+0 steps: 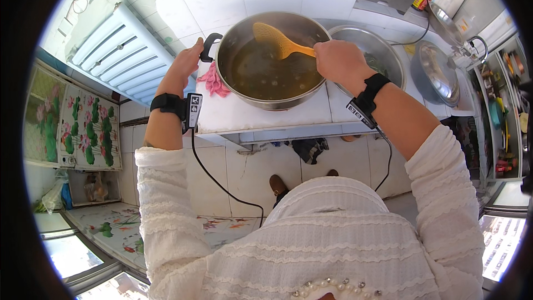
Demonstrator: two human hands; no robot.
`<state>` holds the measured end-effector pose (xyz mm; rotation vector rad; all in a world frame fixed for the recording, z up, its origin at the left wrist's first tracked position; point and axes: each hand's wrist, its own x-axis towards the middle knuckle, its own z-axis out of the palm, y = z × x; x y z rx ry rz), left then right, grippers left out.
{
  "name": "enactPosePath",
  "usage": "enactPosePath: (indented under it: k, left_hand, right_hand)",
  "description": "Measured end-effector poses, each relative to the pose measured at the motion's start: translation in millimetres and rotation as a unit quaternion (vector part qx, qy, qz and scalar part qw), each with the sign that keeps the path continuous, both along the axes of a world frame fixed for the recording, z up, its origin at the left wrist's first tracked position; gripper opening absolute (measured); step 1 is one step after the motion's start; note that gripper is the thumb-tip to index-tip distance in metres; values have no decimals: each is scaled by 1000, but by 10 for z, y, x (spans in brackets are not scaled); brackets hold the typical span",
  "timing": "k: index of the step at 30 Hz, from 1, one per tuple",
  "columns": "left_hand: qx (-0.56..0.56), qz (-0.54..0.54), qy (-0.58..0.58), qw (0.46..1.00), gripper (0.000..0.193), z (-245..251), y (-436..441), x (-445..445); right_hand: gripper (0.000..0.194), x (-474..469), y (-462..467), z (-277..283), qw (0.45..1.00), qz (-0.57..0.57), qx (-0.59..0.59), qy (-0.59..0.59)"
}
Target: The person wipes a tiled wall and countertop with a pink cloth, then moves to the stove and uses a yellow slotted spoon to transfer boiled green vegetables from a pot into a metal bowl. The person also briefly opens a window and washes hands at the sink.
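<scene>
My right hand [342,60] grips the handle of an orange plastic slotted spoon [275,41]. The spoon's perforated head is over the brownish liquid [266,77] in a wide stainless-steel pot [266,103]; whether its edge dips in is hard to tell. At the pot's left side, my left hand [189,61] is right beside the black loop handle [209,47], thumb upward. Its fingers are partly hidden, so a grip on the handle cannot be made out. Under that side of the pot lies a crumpled pink cloth [214,81].
A metal basin [393,52] with green leaves [376,64] stands right of the pot, partly behind my right arm. Further right is a lidded pan [435,71]. A pale blue slatted panel [120,52] stands at the left. A cable [225,189] hangs from my left wrist device.
</scene>
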<state>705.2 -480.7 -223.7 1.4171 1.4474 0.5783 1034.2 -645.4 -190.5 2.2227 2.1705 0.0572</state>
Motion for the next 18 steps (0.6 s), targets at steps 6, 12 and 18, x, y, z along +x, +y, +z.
enactPosePath:
  k: [6, 12, 18]
  left_hand:
    - [0, 11, -26, 1000, 76, 15, 7, 9]
    - [-32, -1, -18, 999, 78, 51, 49, -3]
    - [-27, -10, -37, 999, 83, 29, 30, -17]
  right_hand:
    - [22, -101, -22, -201, 987, 1, -39, 156]
    - [27, -58, -54, -246, 914, -76, -116, 382]
    - [25, 115, -205, -104, 799, -142, -199, 550]
